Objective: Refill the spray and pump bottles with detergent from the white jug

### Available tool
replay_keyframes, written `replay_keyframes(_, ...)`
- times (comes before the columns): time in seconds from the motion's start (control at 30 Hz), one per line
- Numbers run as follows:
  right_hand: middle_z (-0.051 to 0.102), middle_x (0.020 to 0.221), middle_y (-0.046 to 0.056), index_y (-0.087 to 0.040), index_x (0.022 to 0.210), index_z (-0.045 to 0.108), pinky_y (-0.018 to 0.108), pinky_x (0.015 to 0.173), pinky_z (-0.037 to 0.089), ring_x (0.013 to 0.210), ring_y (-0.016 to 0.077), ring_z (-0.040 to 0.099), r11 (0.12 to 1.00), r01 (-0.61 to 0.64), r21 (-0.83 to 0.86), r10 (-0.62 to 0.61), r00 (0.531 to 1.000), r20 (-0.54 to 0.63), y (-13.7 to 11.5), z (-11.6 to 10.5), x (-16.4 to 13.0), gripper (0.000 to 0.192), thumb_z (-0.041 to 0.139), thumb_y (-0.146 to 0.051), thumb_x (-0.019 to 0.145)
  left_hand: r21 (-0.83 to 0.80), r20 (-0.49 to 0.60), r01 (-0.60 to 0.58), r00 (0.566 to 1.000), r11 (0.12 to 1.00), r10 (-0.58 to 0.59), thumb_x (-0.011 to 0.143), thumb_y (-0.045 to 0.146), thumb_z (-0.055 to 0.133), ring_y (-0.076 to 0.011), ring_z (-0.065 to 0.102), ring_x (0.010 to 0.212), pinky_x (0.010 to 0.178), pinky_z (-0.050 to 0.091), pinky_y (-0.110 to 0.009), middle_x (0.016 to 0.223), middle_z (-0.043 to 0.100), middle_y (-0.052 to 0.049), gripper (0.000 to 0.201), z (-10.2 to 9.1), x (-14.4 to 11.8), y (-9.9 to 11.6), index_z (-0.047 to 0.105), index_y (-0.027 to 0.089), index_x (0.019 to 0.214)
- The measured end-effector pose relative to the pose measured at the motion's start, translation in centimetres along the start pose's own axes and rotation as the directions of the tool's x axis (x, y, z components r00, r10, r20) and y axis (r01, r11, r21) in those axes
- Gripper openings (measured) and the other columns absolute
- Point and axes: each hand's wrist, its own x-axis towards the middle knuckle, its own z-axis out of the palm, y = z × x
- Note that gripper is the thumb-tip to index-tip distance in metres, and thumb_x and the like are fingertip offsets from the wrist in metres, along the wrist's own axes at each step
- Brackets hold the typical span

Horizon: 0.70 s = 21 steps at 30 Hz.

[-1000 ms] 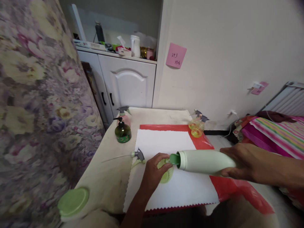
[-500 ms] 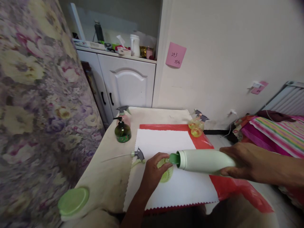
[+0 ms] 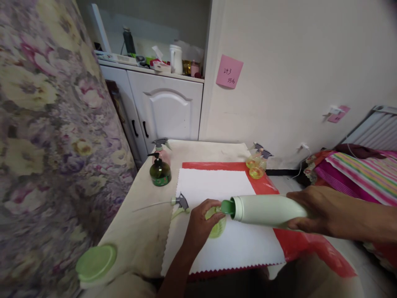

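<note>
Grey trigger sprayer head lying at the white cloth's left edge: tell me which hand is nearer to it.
Left. The left hand grips the small green bottle just right of the sprayer head; the right hand holds the pale green bottle, farther right.

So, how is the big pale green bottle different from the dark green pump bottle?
The pale green bottle is long and lies tipped sideways in the right hand; the pump bottle is short, round and stands upright on the table, untouched. The pale one's spout is open; the dark one has a black pump. Both are green.
</note>
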Motion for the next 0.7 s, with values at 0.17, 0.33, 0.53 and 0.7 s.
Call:
replay_keyframes(0.17,0.064,0.068,0.001,-0.023,0.083,0.060,0.027,0.049,0.032,0.057,0.0159,0.056,1.000,0.005,-0.008,-0.005,1.000,-0.004,0.08,0.05,0.08,0.039,0.050,-0.060,0.083,0.007,-0.004,0.004,1.000,1.000,-0.004,0.076,0.022,0.069,-0.0198,0.064,0.094,0.086,0.045,-0.029,0.095,0.070,-0.002,0.016,0.05,0.03,-0.03,0.069,0.021,0.092)
replay_keyframes(0.33,0.065,0.067,0.000,-0.023,0.083,0.060,0.026,0.049,0.032,0.056,0.0153,0.056,1.000,0.020,0.014,-0.020,1.000,0.005,0.11,-0.01,0.09,0.038,0.050,-0.060,0.084,0.009,-0.007,-0.002,1.000,1.000,0.002,0.076,0.023,0.069,-0.0200,0.063,0.094,0.087,0.045,-0.030,0.096,0.070,-0.002,0.016,0.09,0.04,-0.15,0.069,0.022,0.092)
replay_keyframes(0.53,0.065,0.067,0.001,-0.023,0.083,0.060,0.026,0.048,0.032,0.056,0.0160,0.057,1.000,0.005,0.000,-0.005,1.000,0.005,0.23,0.00,0.09,0.039,0.050,-0.060,0.083,-0.011,-0.009,0.003,1.000,1.000,-0.003,0.076,0.021,0.069,-0.0194,0.063,0.094,0.087,0.045,-0.029,0.097,0.070,-0.002,0.017,0.10,-0.05,-0.19,0.069,0.022,0.093)
replay_keyframes(0.7,0.066,0.068,0.001,-0.024,0.084,0.061,0.026,0.049,0.033,0.056,0.0152,0.057,1.000,0.014,0.019,-0.013,1.000,-0.004,0.30,0.10,0.07,0.036,0.052,-0.059,0.083,-0.014,-0.007,0.013,1.000,1.000,-0.013,0.076,0.021,0.069,-0.0195,0.063,0.094,0.087,0.045,-0.029,0.096,0.070,-0.002,0.016,0.08,-0.05,-0.03,0.069,0.022,0.092)
